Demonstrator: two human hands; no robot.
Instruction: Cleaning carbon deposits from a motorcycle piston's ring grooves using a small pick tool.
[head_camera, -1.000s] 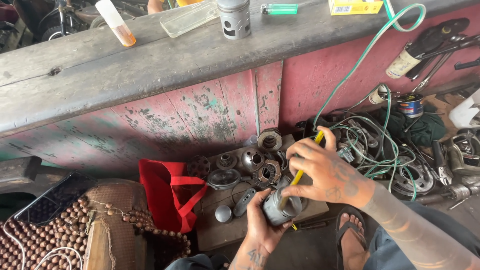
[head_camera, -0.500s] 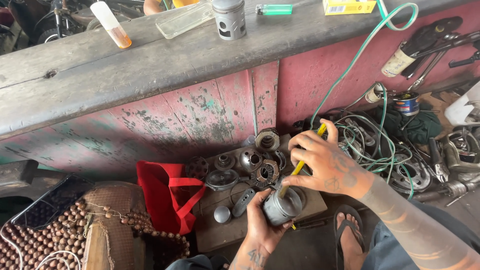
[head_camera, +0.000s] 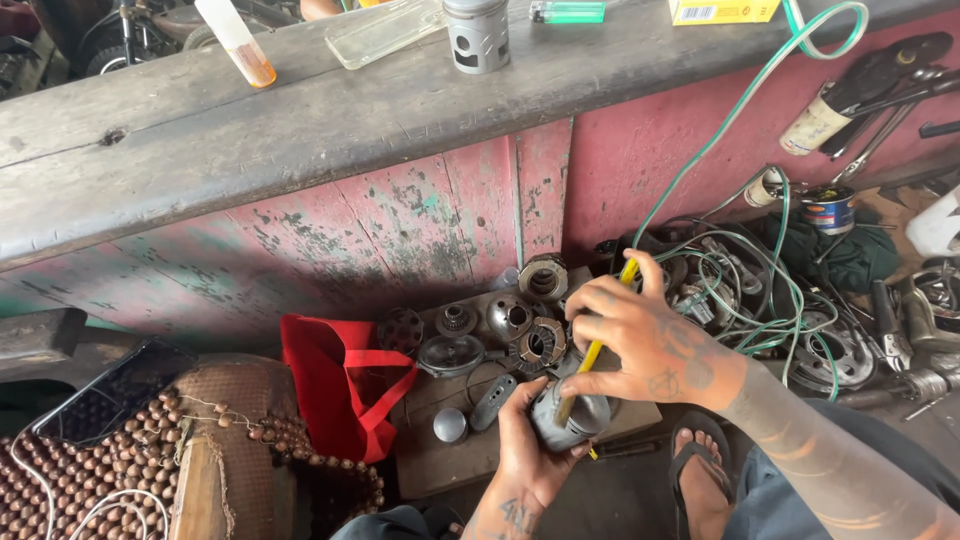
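Below the long grey bench's front edge, left hand (head_camera: 525, 450) gripping a grey metal cylinder (head_camera: 570, 418) from beneath, right hand (head_camera: 645, 340) closed on a yellow-handled tool (head_camera: 592, 352) pressed into it, round metal parts (head_camera: 500, 330) on a board just behind

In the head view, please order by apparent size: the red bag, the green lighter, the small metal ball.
1. red bag
2. green lighter, farther from the camera, so its rank is unsure
3. small metal ball
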